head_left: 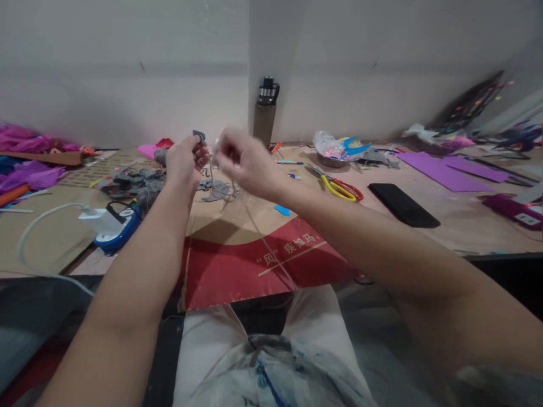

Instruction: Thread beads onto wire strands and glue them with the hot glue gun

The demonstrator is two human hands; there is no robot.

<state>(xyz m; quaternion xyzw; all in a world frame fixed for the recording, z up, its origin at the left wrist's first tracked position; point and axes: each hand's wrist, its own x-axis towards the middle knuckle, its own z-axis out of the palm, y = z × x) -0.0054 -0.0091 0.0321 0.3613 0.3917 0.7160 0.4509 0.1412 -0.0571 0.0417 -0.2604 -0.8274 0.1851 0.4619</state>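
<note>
My left hand [185,162] is raised over the cardboard, its fingers closed on a small grey yarn piece [198,135] that sticks up above the fingertips. From it a thin grey strand [210,164] hangs down. My right hand [244,160], just to the right, is curled with thumb and fingers together and blurred by motion; what it pinches cannot be made out. Beneath both hands, loops of grey yarn [217,191] lie on the brown and red cardboard [229,271]. Another pale strand [254,223] runs across the cardboard toward its front edge.
Yellow-and-red scissors [339,187], a black phone [403,204] and purple sheets [443,171] lie to the right. A bottle [265,113] stands by the wall. At left are grey scraps [131,182] and a blue power strip [116,240] with a white cable. A small blue cutout [282,210] lies nearby.
</note>
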